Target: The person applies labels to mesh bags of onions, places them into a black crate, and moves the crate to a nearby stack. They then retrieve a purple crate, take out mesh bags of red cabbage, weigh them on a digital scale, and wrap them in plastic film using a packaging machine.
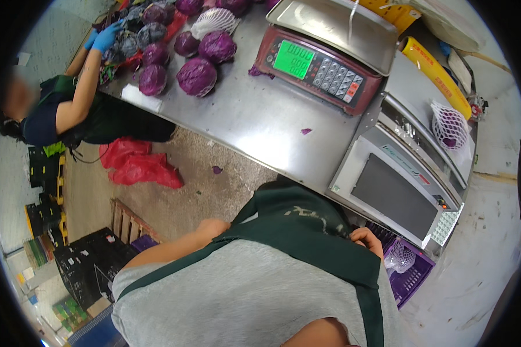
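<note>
My right hand (pixel 367 241) is at the right edge of my dark green apron (pixel 304 217), its fingers curled by the cloth; whether it grips the cloth cannot be told. On the other side, my left forearm reaches to the apron, and that hand is hidden behind the cloth. Before me stands a steel table (pixel 260 126) with several red cabbages (pixel 196 77) at its left part. A digital scale (pixel 317 69) with a lit green display and a steel pan stands on it. To the right is a film wrapping machine (pixel 395 191), with a net-sleeved cabbage (pixel 450 130) on top.
A co-worker's blue-gloved hands (pixel 106 37) are among cabbages and leaves at the table's far left. Red mesh sacks (pixel 141 167) lie on the floor. Black crates (pixel 91 260) stand lower left, and a purple crate (pixel 410 277) is below the wrapping machine. A yellow film roll (pixel 438 76) lies behind.
</note>
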{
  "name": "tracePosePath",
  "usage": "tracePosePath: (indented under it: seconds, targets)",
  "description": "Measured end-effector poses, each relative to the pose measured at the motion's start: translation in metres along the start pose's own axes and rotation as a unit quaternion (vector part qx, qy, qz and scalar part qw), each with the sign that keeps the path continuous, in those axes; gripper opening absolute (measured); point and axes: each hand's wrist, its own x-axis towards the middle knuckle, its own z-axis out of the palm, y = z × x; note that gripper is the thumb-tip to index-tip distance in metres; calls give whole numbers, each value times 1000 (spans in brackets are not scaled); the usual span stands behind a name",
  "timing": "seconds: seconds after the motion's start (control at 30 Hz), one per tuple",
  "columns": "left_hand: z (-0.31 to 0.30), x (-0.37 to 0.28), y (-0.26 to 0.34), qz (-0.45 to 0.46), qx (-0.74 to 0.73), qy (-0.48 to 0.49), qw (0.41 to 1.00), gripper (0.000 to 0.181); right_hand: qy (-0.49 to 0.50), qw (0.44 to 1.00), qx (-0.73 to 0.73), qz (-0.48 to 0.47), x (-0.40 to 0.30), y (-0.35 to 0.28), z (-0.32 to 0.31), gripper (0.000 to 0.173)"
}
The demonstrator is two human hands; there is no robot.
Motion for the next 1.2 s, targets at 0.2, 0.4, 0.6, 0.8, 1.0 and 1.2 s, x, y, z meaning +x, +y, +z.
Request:
tracePosePath:
  seconds: [0.2, 0.4, 0.6, 0.8, 1.0, 1.2]
  targets:
    - [32, -2, 8, -42, -203, 57, 977, 32, -2, 998, 22, 55, 26, 8, 5, 14]
    - [79, -10, 7, -55, -289, 52, 954, 33, -47, 978, -150, 137, 61, -35, 12, 20]
    - [119, -13, 22, -105, -305, 71, 944, 34, -247, 936, -236, -79, 155, -65, 87, 36]
    - [138, -2, 8, -146, -280, -33, 948, 35, -597, 710, -314, -200, 193, -51, 185, 34]
    - [178, -1, -11, 0, -652, 10, 758, 39, -591, 739, -268, -182, 196, -48, 176, 20]
    - [159, 4, 14, -39, -595, 13, 803, 37, -487, 847, -212, 30, 185, -56, 145, 21]
